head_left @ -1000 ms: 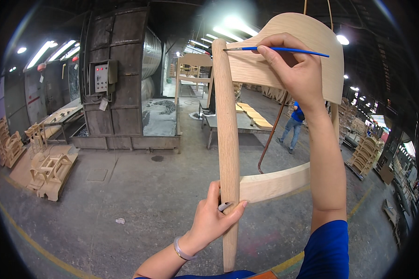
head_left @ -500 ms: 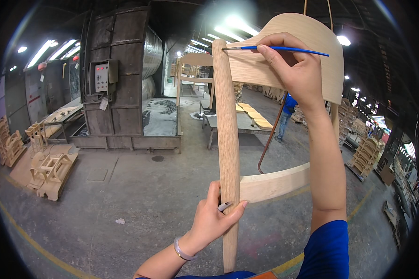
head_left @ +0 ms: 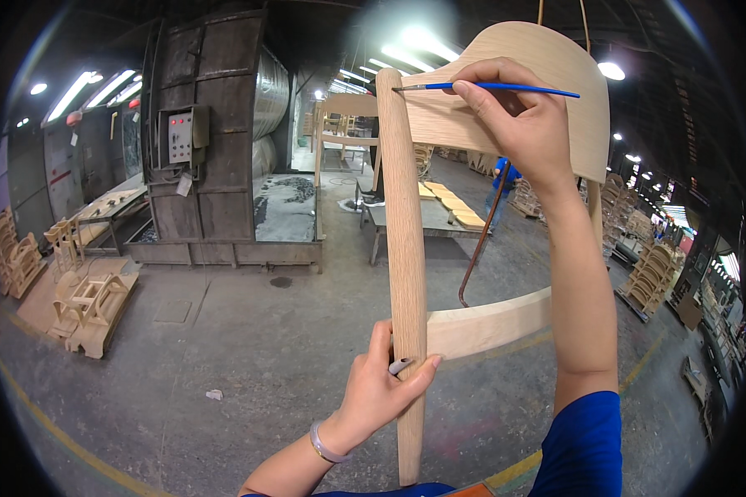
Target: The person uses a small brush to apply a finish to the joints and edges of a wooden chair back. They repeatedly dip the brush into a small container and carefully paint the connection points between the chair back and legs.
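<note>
Grained pale-wood chair frame: left grip clasps its smooth, rounded post and a grey pointed implement; right grip pinches a slender blue-handled brush, bristles near post's top.

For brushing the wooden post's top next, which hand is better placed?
Probably the right hand: it holds the blue brush high at the wooden post; the left hand grips the post lower.

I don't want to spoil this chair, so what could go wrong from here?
The right hand holds the brush, tip at the post near its top, so a slip might mark the backrest alongside. The left hand grips the post with a pointed grey object beside its thumb, which could scratch the wood.
</note>
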Available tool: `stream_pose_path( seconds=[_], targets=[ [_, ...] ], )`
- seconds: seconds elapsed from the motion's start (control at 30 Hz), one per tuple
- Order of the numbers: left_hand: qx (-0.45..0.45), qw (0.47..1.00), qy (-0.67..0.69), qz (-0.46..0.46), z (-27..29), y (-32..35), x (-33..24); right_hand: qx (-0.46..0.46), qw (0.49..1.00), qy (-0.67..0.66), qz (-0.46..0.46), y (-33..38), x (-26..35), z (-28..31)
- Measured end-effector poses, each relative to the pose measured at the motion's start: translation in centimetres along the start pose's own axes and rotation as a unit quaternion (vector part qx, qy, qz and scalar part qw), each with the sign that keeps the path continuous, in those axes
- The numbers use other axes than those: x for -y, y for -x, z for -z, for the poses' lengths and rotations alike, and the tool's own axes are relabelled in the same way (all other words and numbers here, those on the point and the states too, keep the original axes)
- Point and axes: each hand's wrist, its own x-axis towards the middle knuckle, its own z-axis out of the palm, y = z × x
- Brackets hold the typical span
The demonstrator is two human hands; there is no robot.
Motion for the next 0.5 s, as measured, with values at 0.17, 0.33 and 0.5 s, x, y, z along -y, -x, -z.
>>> stream_pose_path(
  seconds=[0.17, 0.33, 0.5],
  targets=[
    [-0.008, 1.0, -0.005, -0.009, -0.01, -0.16, 0.12, -0.001, 1.0, 0.012, 0.011, 0.04, -0.14, -0.03],
    [-0.01, 1.0, -0.018, -0.012, 0.11, -0.35, 0.42, -0.005, 1.0, 0.014, 0.016, 0.08, -0.24, -0.12],
    [-0.002, 1.0, -0.01, -0.003, 0.18, -0.58, 0.62, -0.006, 1.0, 0.012, 0.019, 0.22, -0.48, -0.36]
  ],
)
